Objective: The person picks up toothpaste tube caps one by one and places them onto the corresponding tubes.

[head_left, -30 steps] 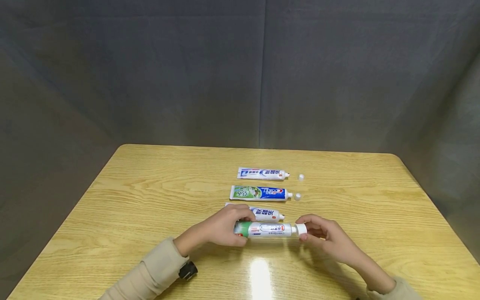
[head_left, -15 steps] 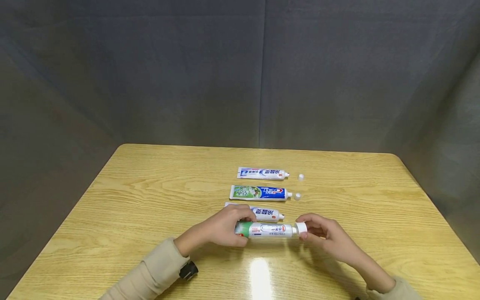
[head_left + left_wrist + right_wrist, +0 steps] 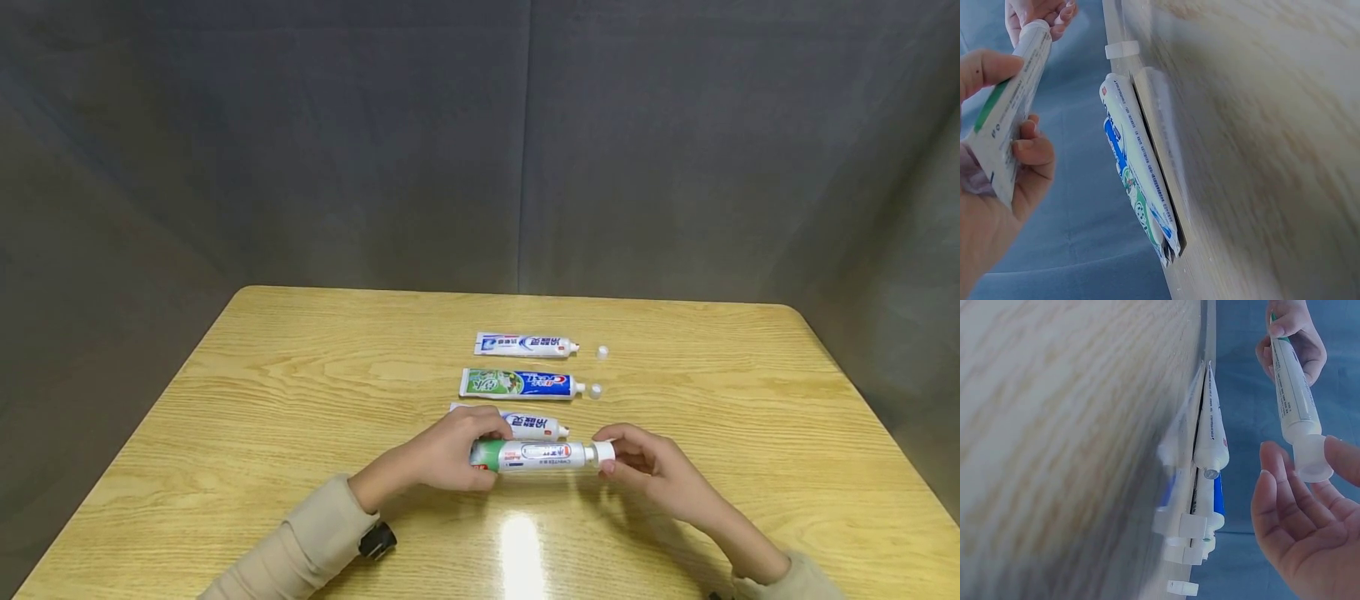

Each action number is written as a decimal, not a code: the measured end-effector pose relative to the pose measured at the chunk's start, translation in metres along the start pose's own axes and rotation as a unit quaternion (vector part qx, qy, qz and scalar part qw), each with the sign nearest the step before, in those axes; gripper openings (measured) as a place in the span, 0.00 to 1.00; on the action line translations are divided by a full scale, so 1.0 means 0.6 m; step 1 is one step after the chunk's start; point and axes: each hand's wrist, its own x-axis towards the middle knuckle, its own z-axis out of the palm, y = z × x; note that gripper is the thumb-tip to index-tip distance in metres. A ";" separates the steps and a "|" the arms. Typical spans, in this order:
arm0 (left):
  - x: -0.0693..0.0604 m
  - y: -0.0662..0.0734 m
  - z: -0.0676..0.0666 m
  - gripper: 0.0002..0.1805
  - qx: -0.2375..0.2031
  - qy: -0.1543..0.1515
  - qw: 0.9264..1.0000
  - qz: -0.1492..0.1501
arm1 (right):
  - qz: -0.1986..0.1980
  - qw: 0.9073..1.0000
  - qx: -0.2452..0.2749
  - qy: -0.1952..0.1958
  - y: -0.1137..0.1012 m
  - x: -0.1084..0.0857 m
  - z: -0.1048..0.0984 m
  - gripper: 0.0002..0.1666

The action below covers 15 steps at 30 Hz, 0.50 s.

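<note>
A person in beige sleeves (image 3: 318, 521) works at a wooden table (image 3: 300, 375), a white-and-green toothpaste tube (image 3: 540, 456) held clear of the tabletop between both hands. The left hand (image 3: 453, 452) is wrapped around the tube's green tail end; the right hand (image 3: 660, 475) pinches the white cap (image 3: 603, 452) at the nozzle end, its remaining fingers curved loosely about it. Just beyond the left hand, partly covered by it, lies a white tube (image 3: 534, 427), its nozzle bare. Farther out from the hands come a blue-and-green tube (image 3: 521, 384) and, farthest of all, another white tube (image 3: 521, 345), both uncapped, with a middle cap (image 3: 596, 390) and a far cap (image 3: 603, 352) resting just off their nozzles. Going by that row, the step in hand looks like taking the cap off this fourth tube, though from here one cannot tell whether the threads are free. The next move would seem to call for a steady left hold without squeezing out paste, while the right fingers twist or draw the cap straight off, then set it down beside the nozzle.
</note>
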 end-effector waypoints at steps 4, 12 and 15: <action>0.000 0.001 0.000 0.18 0.001 -0.002 1.000 0.003 | -0.007 1.000 0.002 0.001 0.001 0.000 0.000 0.14; 0.001 0.002 -0.002 0.18 0.006 0.006 1.000 0.003 | -0.001 1.000 0.009 0.003 0.003 0.000 0.000 0.15; 0.000 0.002 -0.001 0.18 0.007 0.006 1.000 0.003 | 0.000 1.000 0.012 0.005 0.005 0.000 0.000 0.15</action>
